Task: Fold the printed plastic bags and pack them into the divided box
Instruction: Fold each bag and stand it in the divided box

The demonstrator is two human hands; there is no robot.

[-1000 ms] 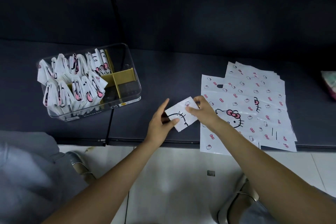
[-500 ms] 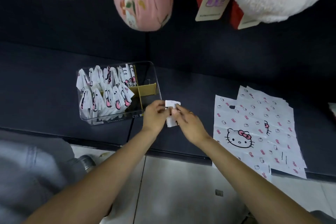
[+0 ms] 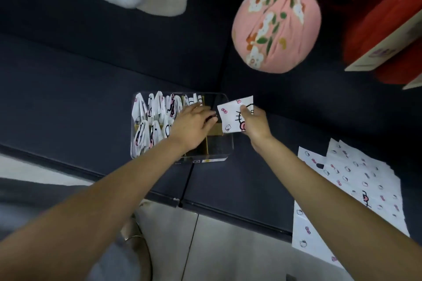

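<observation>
My left hand (image 3: 194,125) has let go of the folded bag (image 3: 233,114) and now lies spread over the divided box (image 3: 226,143). My right hand (image 3: 253,121) alone has carried the bag up to the box's right edge.

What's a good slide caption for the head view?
Right hand holds a folded bag beside the divided box; left hand over packed bags.

You have one clear box (image 3: 225,143) and one folded bag (image 3: 233,116) in your right hand (image 3: 255,124). One stack of flat bags (image 3: 356,180) lies apart. The bags packed in the box (image 3: 153,116) are too crowded to count.
</observation>
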